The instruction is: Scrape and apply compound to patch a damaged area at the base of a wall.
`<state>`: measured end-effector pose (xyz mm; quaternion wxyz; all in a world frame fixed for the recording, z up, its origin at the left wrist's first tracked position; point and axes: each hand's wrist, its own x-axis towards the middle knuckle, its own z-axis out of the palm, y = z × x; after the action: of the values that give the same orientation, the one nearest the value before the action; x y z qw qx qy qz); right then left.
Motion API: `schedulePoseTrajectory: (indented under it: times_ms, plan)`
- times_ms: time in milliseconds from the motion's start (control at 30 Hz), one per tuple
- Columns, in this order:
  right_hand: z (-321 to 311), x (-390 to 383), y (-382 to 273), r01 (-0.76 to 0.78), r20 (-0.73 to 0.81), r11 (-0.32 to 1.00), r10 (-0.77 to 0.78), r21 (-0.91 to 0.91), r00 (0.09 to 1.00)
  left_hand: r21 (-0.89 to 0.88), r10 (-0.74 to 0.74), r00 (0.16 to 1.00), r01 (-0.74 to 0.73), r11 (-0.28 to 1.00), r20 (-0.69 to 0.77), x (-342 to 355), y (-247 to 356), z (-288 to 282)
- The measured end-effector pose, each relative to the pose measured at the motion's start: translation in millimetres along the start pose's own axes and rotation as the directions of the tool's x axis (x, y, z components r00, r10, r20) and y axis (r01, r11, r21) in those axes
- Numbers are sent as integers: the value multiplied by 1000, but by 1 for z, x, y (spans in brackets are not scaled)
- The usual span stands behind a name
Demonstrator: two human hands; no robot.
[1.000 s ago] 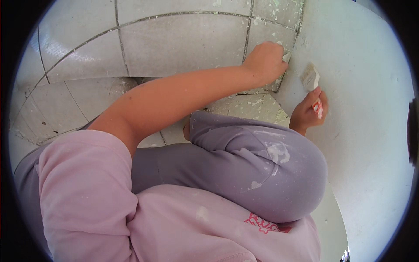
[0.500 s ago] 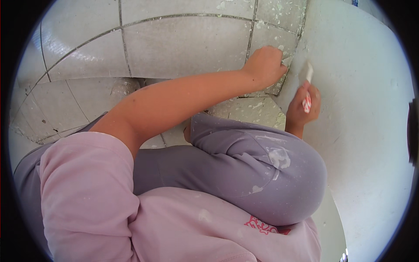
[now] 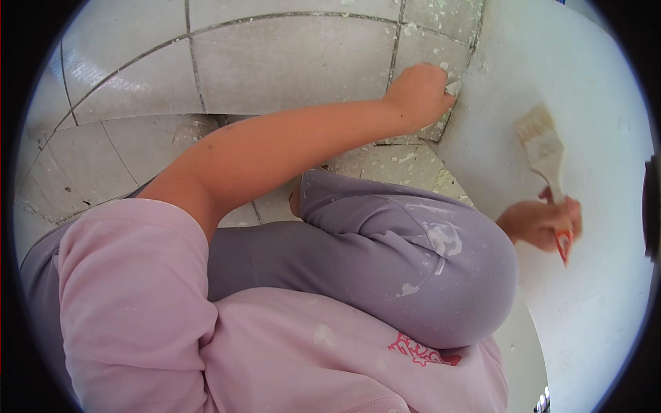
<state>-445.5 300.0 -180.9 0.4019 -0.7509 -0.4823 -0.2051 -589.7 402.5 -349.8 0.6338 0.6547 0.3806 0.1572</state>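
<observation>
My right hand (image 3: pixel 547 221) is wrapped round the handle of a flat paintbrush (image 3: pixel 549 157), which has a pale body and a red-and-white handle end. Its tan bristles point up and away, close to the white wall (image 3: pixel 592 124) on the right; whether they touch it I cannot tell. My left hand (image 3: pixel 421 98) is closed in a fist at the corner where the tiles (image 3: pixel 296 65) meet that wall. A small pale edge shows beside its fingers, but what it belongs to is hidden.
Paint specks and flakes dot the tiled surface near the corner and the floor (image 3: pixel 406 165) below it. My bent knee (image 3: pixel 461 275), in grey trousers with white paint smears, is close to the wall. A rounded, stained lump (image 3: pixel 195 129) sits behind my left arm.
My right hand has moved right and nearer to me along the wall, taking the paintbrush away from the corner. The brush's broad face now shows. My left hand stays nearly in place.
</observation>
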Motion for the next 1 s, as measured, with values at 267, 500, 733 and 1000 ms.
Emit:
schedulePoseTrajectory:
  times_ms: [267,500,733,1000]
  plan:
    - [31,-29,-24,-10,293,970,84,-245,952,-29,5,999,-4,1000,40,-15,5,6]
    - [38,-55,-1,3,403,957,120,-292,907,-48,-7,1000,7,999,-9,-27,-1,10]
    - [69,-94,47,221,547,956,-84,-191,833,-66,-29,1000,29,997,3,-25,3,22]
    - [48,-98,16,292,422,945,-207,-146,883,-31,-38,999,38,999,-15,-28,-6,12]
